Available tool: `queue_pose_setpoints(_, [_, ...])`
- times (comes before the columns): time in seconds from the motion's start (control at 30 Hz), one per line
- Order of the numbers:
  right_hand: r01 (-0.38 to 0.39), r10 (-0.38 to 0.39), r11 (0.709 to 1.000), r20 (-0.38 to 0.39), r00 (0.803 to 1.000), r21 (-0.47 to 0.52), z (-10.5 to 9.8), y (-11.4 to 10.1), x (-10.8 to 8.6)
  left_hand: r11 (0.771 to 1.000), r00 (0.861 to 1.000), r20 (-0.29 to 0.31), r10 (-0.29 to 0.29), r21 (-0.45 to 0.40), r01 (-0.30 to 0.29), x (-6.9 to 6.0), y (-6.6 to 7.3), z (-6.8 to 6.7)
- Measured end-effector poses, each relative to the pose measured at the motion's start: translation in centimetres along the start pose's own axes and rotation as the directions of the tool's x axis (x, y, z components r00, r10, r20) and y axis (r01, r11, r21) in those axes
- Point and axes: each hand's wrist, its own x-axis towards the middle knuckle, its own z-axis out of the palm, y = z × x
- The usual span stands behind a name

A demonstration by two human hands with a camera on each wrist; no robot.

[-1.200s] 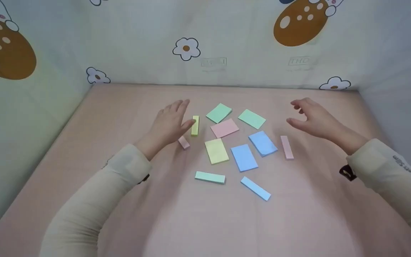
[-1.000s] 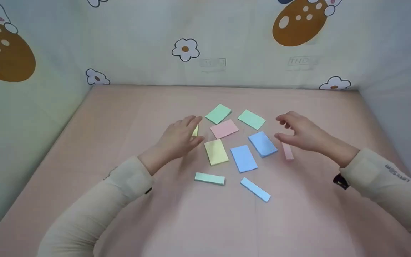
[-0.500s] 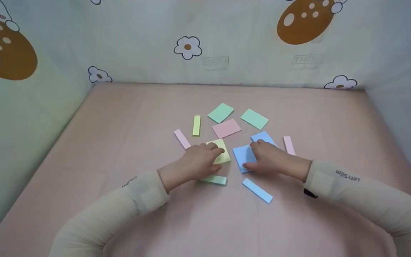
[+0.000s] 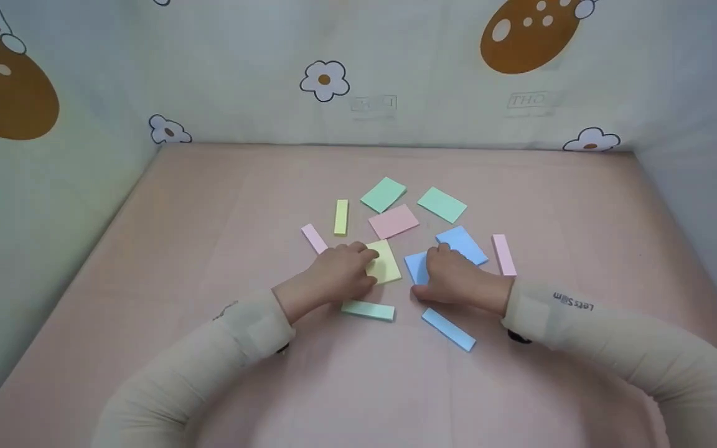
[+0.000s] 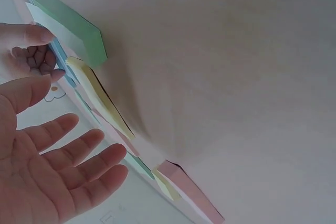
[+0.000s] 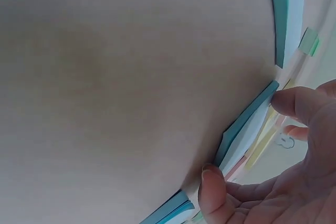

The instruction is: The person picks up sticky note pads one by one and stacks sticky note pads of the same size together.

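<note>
My right hand (image 4: 458,277) is at the nearer blue sticky note pad (image 4: 417,267), covering much of it. In the right wrist view, thumb and finger grip this blue pad's opposite ends. Beyond it lies another blue pad (image 4: 463,244). With fingers spread and slightly bent, my left hand (image 4: 343,274) hovers by the left edge of the yellow sticky note pad (image 4: 386,264), partly hiding it. The left wrist view shows nothing in that palm. A narrow green pad (image 4: 368,310) lies just in front of the left hand, and a narrow blue one (image 4: 449,330) before the right.
Farther back are a pink pad (image 4: 394,221) and two green pads (image 4: 383,195), (image 4: 442,205). Narrow strips lie at the sides: yellow (image 4: 341,218), pink at left (image 4: 313,238), pink at right (image 4: 503,255). A patterned cloth wall (image 4: 240,81) borders the pink tabletop (image 4: 240,186).
Both hands have come down and inward from above the table to the middle pads. Over the last half second the right hand has shifted slightly left and closed on the blue pad.
</note>
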Motion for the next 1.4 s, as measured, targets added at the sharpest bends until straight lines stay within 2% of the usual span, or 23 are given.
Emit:
queue_pose_setpoints(0.17, [-0.029,0.028,0.999,0.034,0.999,0.042,-0.1,-0.1,0.2,1.000,1.000,0.015,-0.019,-0.012,0.019,0.1,-0.2,-0.1])
queue_pose_setpoints(0.4, [-0.052,0.048,0.997,0.060,0.997,0.063,0.0,0.3,0.2,1.000,1.000,0.022,-0.014,-0.010,0.014,0.2,0.0,-0.1])
queue_pose_setpoints(0.5, [0.000,-0.002,0.999,0.046,0.999,0.041,-0.3,0.6,0.3,1.000,1.000,0.015,-0.011,-0.011,0.011,0.1,0.0,-0.2])
queue_pose_setpoints(0.57, [0.067,-0.067,0.998,0.024,0.997,0.004,-0.4,0.9,0.5,1.000,1.000,0.010,-0.004,-0.012,0.004,0.0,0.0,-0.3])
queue_pose_setpoints(0.7, [0.179,-0.179,0.982,0.012,0.984,-0.055,-0.7,1.6,0.8,0.999,1.000,0.015,0.013,-0.030,-0.013,-0.2,-0.1,-0.2])
queue_pose_setpoints(0.83, [0.270,-0.266,0.961,0.057,0.962,-0.063,-1.1,2.3,1.0,0.999,1.000,0.020,0.019,-0.048,-0.018,-0.2,-0.2,-0.1])
queue_pose_setpoints(1.03, [0.411,-0.398,0.902,0.112,0.910,-0.130,-2.1,3.0,1.1,0.999,1.000,0.010,0.025,-0.035,-0.025,-0.1,-0.5,-0.1])
queue_pose_setpoints(1.17, [0.421,-0.404,0.894,0.129,0.906,-0.152,-2.3,3.1,1.2,0.999,1.000,0.013,0.026,-0.035,-0.026,-0.1,-0.7,0.0])
queue_pose_setpoints(1.4, [0.378,-0.365,0.913,0.110,0.925,-0.154,-2.5,2.9,1.3,0.999,1.000,0.010,-0.001,-0.038,0.001,-0.3,-0.8,-0.2])
